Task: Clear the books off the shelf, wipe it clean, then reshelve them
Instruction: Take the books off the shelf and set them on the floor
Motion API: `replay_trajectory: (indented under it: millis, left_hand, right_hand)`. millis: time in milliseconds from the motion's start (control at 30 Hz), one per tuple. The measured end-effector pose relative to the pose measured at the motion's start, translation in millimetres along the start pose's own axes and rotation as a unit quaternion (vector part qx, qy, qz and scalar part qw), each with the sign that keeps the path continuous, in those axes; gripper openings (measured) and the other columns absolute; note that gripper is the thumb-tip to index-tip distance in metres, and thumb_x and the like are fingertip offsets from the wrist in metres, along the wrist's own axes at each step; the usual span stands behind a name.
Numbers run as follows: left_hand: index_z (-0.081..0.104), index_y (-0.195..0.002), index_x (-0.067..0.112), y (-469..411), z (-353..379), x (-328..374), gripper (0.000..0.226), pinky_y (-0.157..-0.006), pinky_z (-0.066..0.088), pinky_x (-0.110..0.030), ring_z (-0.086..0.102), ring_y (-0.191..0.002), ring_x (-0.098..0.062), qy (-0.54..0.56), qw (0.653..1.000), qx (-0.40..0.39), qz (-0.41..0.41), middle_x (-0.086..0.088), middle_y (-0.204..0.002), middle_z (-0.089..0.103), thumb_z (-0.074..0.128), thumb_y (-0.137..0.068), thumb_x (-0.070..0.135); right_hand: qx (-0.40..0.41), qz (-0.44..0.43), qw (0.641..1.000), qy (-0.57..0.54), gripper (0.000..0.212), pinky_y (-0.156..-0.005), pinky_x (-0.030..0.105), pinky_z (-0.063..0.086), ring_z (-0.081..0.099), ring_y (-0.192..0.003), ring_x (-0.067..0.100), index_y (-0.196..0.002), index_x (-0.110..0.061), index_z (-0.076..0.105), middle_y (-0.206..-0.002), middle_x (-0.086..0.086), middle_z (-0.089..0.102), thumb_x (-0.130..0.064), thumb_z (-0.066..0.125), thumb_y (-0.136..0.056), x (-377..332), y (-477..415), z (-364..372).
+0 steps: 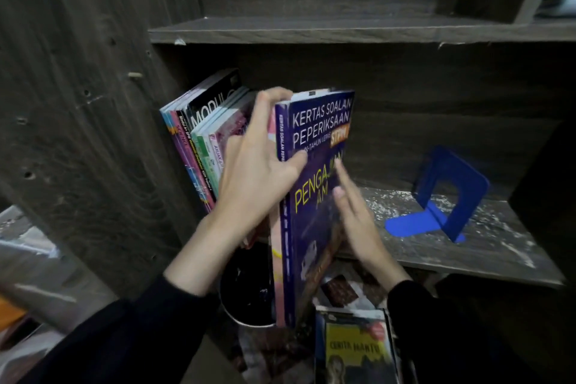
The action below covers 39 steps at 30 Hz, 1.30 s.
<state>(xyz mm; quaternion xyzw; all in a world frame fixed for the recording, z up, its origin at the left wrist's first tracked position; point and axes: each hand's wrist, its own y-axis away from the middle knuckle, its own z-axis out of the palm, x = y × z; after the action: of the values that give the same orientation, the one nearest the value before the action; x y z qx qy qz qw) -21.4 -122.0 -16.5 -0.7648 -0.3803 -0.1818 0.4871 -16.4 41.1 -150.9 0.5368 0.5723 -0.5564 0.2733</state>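
A dark wooden shelf, dusty with white flecks, holds a row of books leaning against its left wall. My left hand is shut on a tall dark-blue book titled "Kertas Soalan Peperiksaan", thumb on the cover and fingers over its top and spine. The book stands upright and half out over the shelf's front edge, with a pink book pressed behind it. My right hand lies flat and blurred against the blue cover, fingers straight.
A blue metal bookend stands on the right of the shelf. Below are a dark round bin and a yellow-covered book on a pile. The shelf above overhangs closely.
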Motion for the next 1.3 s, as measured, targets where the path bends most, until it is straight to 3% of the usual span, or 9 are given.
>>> replay_trajectory:
  millis: [100,233,400,533,667,833,1000,1133,1300]
  left_hand:
    - [0.045,-0.108,0.035,15,-11,18,0.061,-0.073,0.051,-0.024,0.064,-0.073,0.003,0.08,0.994,-0.043,-0.062,0.03,-0.085,0.064,0.079,-0.063,0.01]
    - [0.048,-0.103,0.031,42,5,15,0.06,-0.071,0.058,-0.041,0.069,-0.074,-0.017,0.195,0.961,-0.115,-0.156,0.009,-0.08,0.07,0.076,-0.065,-0.006]
    - [0.051,-0.106,0.044,104,62,-43,0.071,-0.074,0.057,-0.034,0.068,-0.074,-0.009,0.231,0.915,-0.153,-0.292,0.017,-0.078,0.071,0.072,-0.069,-0.013]
    - [0.05,-0.12,0.042,159,116,-94,0.077,-0.08,0.051,-0.028,0.066,-0.078,-0.005,0.19,0.884,-0.206,-0.375,0.02,-0.082,0.071,0.077,-0.065,-0.004]
    - [0.064,-0.097,0.036,197,168,-125,0.04,-0.063,0.047,-0.014,0.062,-0.072,-0.009,0.104,0.878,-0.24,-0.4,0.006,-0.09,0.069,0.07,-0.079,0.001]
    - [0.069,-0.105,0.032,225,217,-173,0.028,-0.075,0.057,-0.036,0.068,-0.076,-0.024,0.025,0.84,-0.262,-0.474,-0.004,-0.089,0.07,0.068,-0.085,0.013]
    - [0.049,-0.13,0.028,230,241,-212,0.082,-0.078,0.055,-0.026,0.062,-0.087,-0.017,0.125,0.784,-0.318,-0.519,0.0,-0.103,0.063,0.072,-0.066,-0.019]
    - [0.046,-0.137,0.022,238,255,-245,0.089,-0.075,0.055,-0.024,0.062,-0.071,0.002,0.128,0.796,-0.305,-0.507,0.01,-0.1,0.063,0.068,-0.065,-0.025]
    - [0.05,-0.135,0.032,248,268,-268,0.084,-0.087,0.052,-0.04,0.06,-0.088,-0.018,0.098,0.811,-0.314,-0.484,0.013,-0.093,0.067,0.07,-0.069,-0.016]
  right_hand:
    - [-0.017,0.129,0.969,-0.209,0.086,-0.106,0.05,0.041,0.054,-0.124,0.012,-0.142,-0.057,0.021,-0.141,-0.021,0.047,-0.068,0.068,-0.071,18,14,-30]
    - [-0.101,0.273,0.879,-0.379,0.108,-0.081,0.043,0.056,0.063,-0.112,0.029,-0.142,-0.031,0.037,-0.129,0.01,0.062,-0.042,0.092,-0.051,42,67,-67]
    - [-0.056,0.338,0.897,-0.28,0.106,-0.087,0.047,0.053,0.063,-0.111,0.028,-0.143,-0.054,0.015,-0.121,-0.005,0.067,-0.016,0.081,-0.07,83,149,-96]
    - [-0.054,0.403,0.893,-0.194,0.067,-0.082,0.039,0.056,0.068,-0.101,0.02,-0.136,-0.048,0.037,-0.112,-0.014,0.067,-0.009,0.062,-0.087,111,204,-113]
    - [-0.088,0.469,0.876,-0.078,0.036,-0.097,0.041,0.05,0.063,-0.111,0.018,-0.117,-0.052,0.056,-0.139,0.0,0.053,-0.021,0.051,-0.098,148,223,-115]
    - [-0.174,0.497,0.85,-0.016,0.073,-0.113,0.039,0.031,0.037,-0.135,0.021,-0.14,-0.05,0.03,-0.142,-0.014,0.032,-0.022,0.07,-0.086,179,215,-106]
    - [-0.178,0.494,0.851,-0.016,0.095,-0.074,0.023,0.054,0.068,-0.086,0.01,-0.148,-0.039,0.017,-0.103,-0.002,0.07,0.008,0.065,-0.081,221,209,-88]
    - [-0.168,0.469,0.865,0.056,0.091,-0.057,0.028,0.049,0.059,-0.058,0.015,-0.148,-0.045,0.016,-0.067,-0.01,0.069,0.007,0.056,-0.085,245,201,-74]
    - [-0.149,0.462,0.87,0.082,0.085,-0.042,0.015,0.033,0.04,-0.036,0.001,-0.145,-0.046,0.014,-0.062,-0.011,0.061,0.009,0.046,-0.089,256,196,-67]
